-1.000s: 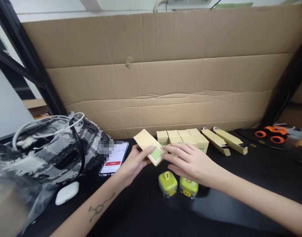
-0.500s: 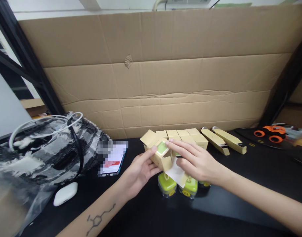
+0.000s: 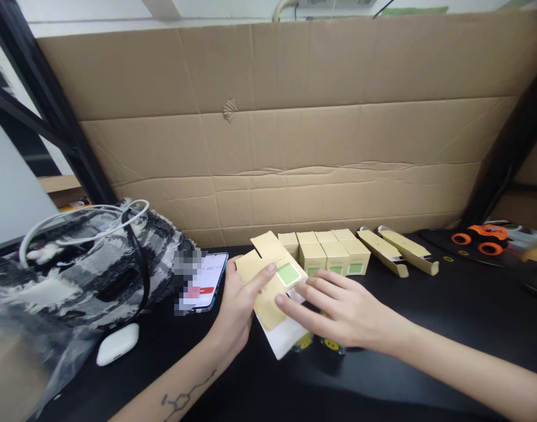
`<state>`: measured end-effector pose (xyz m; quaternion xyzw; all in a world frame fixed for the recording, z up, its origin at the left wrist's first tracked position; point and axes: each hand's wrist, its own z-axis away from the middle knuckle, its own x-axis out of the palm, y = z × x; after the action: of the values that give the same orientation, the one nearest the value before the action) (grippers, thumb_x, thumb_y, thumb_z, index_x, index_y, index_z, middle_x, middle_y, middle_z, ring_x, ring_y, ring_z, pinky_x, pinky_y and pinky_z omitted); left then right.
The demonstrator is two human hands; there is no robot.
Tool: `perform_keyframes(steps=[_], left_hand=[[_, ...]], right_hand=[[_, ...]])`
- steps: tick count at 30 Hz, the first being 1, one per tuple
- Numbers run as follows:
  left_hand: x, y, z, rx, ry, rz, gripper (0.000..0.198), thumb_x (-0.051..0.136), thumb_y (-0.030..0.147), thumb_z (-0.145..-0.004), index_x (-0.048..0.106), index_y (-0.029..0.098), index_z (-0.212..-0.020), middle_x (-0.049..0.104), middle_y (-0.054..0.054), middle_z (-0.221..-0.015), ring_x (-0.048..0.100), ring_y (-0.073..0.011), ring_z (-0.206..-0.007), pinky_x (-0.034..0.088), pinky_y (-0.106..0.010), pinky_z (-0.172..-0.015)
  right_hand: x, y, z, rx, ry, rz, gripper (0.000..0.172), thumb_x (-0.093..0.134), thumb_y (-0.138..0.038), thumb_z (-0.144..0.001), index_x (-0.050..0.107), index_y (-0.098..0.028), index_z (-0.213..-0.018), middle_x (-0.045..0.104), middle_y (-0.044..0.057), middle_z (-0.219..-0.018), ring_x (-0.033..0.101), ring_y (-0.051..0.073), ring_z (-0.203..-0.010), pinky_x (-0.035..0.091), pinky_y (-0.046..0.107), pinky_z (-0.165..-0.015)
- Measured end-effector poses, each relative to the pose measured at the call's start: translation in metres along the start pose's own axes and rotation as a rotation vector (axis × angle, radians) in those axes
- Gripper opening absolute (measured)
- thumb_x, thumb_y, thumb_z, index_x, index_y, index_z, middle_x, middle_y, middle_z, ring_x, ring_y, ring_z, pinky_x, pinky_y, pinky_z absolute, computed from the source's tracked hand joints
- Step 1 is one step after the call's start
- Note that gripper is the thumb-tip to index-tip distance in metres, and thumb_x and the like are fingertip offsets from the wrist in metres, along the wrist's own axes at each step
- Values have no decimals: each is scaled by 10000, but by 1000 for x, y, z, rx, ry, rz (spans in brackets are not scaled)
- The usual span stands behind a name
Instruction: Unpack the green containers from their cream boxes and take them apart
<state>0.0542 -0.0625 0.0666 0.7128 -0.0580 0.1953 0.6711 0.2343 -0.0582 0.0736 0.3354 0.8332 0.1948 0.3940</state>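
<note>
In front of me a creased brown cardboard sheet (image 3: 294,140) stands behind the black table (image 3: 259,395) I work at — dark posts (image 3: 62,117) on either side, a pale wall (image 3: 96,10) above — and light gleams on the tabletop.

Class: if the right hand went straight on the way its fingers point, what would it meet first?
The right hand would meet the beige carton held in the left hand. It looks to be at the carton's edge or just over it; depth is hard to judge.
</note>
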Motion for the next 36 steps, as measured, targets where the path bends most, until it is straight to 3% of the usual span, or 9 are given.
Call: perform_keyframes(steps=[3,6,9,13,16,22,27,32,36], left_hand=[[1,3,4,-86,-116,36,439,772,291,-732,477,211,-1047,701,-71,-992,680,-253,-913,541,-362,-792],[1,10,1,-187,-257,144,305,557,422,-875,535,161,-1033,702,-127,-962,676,-261,-855,545,-394,-757],[-3,15,-9,-199,-208,201,169,470,321,-920,510,177,-998,695,-103,-907,650,-189,-729,551,-351,-693],[-10,11,-22,-202,-160,152,91,478,210,-905,533,159,-956,683,-91,-907,625,-150,-672,539,-299,-641],[-15,2,-27,-203,-167,112,104,487,188,-894,561,156,-960,685,-81,-909,627,-150,-689,533,-291,-648],[-21,-8,-32,-211,-189,45,106,531,199,-861,566,163,-954,685,-73,-889,627,-157,-693,515,-293,-656],[-20,-8,-33,-254,-221,-27,100,578,237,-810,548,186,-891,668,-67,-902,626,-164,-715,500,-299,-686],[-20,-11,-30,-218,-323,-246,239,585,399,-802,523,196,-913,620,-73,-928,598,-193,-799,467,-337,-745],[-19,-15,-17,-90,-496,-548,623,882,355,-456,549,195,-958,556,-54,-934,518,-250,-900,425,-357,-747]], right_hand=[[-4,-1,1,-6,-40,34,336,353,-78,-948,631,-108,-1135,737,89,-960,662,164,-673,521,306,-604],[-12,18,15,74,-62,30,344,353,-98,-954,620,-122,-1169,718,102,-1054,673,193,-833,533,312,-657],[-25,60,48,426,-55,96,303,433,-185,-958,626,-279,-1172,713,35,-1080,657,167,-935,520,274,-764],[-45,120,113,767,-54,248,287,468,-276,-954,674,-155,-1114,704,156,-1030,649,257,-928,498,353,-761],[-53,147,162,972,-102,277,352,444,-308,-958,681,-73,-1072,671,245,-1047,649,322,-941,488,399,-709],[-53,151,217,960,-411,-138,219,536,-177,-898,703,-159,-1039,721,143,-1040,688,210,-959,487,243,-824],[-55,142,233,988,-489,-223,372,633,-218,-831,608,-160,-1197,659,193,-1172,640,259,-1083,482,287,-887],[-53,144,219,1018,-470,-117,479,655,-375,-808,582,-121,-1208,572,298,-1212,574,425,-1123,436,551,-915],[-47,128,178,891,-471,-218,426,560,-410,-890,574,-147,-1225,573,251,-1234,567,354,-1153,422,493,-975]])
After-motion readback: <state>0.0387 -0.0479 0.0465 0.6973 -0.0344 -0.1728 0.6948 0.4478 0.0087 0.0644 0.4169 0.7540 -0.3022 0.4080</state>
